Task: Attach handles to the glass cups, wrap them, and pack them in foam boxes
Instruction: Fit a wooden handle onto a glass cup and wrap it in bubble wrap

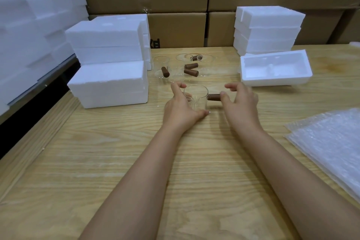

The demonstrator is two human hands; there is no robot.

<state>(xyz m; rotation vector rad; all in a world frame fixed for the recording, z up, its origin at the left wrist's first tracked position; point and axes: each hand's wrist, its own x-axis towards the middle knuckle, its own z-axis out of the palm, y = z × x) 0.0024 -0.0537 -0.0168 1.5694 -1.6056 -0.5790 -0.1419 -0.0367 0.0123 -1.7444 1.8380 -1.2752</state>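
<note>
- While our left hand (pixel 181 103) grips the glass cup (pixel 195 96) at mid-desk (pixel 116 161), fingers round its far wall and thumb on the near side, our right hand (pixel 240 100) is loosely spread, thumb tip against the outer end of the brown handle (pixel 213 97).
- The handle juts right from the cup's wall. Whether it is fully seated we cannot tell.
- To do this step well, we judge, the cup should sit flat on the desk, braced by the left hand. The push should run straight along the handle's length, not downward, so the joint is not levered.
- Pressure should be firm but measured, since the glass looks thin. A slip could send the cup into the other cups (pixel 176 68) and loose handles (pixel 191 71) just beyond it.
- A light wiggle of the handle would confirm the fit before wrapping.
- Bubble wrap (pixel 331 142) lies near right and an open foam box (pixel 303 64) far right, both within reach for what follows.
</note>
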